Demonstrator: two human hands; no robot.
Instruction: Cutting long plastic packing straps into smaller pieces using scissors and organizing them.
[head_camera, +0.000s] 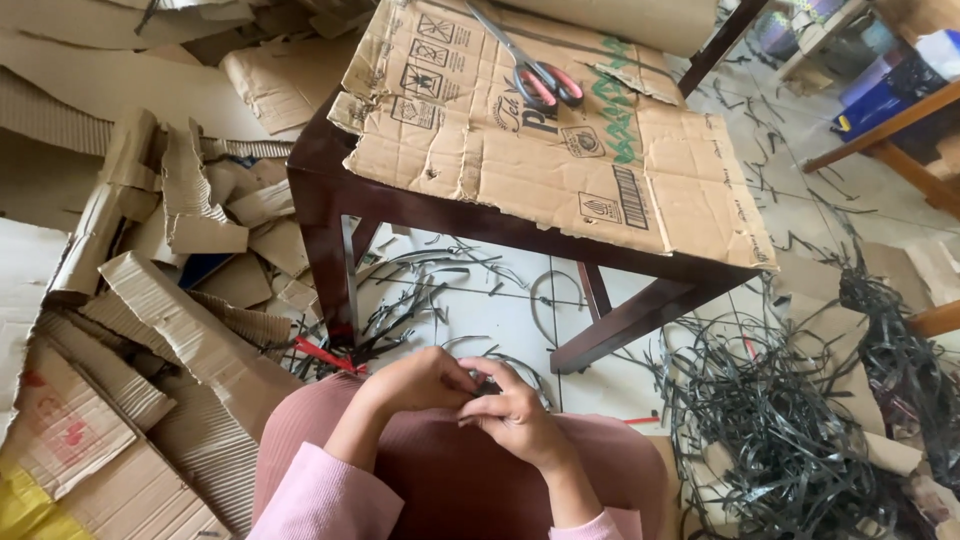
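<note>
My left hand (415, 385) and my right hand (515, 410) meet over my lap, which is covered in dusty pink cloth (440, 470). Both pinch a thin black strap (478, 384) between the fingertips; most of it is hidden by my fingers. A curved length of black strap (525, 370) arcs just beyond my right hand. In front of me stands a dark wooden stool (330, 215) with a flattened sheet of printed cardboard (560, 150) on top. Scissors with red and grey handles (535, 75) lie on that cardboard.
Torn corrugated cardboard pieces (170, 300) are heaped at the left. A tangled pile of black straps (790, 430) lies on the white tiled floor at the right, with more strands under the stool. A red strip (325, 353) lies near my left knee. Wooden furniture legs (890, 135) stand far right.
</note>
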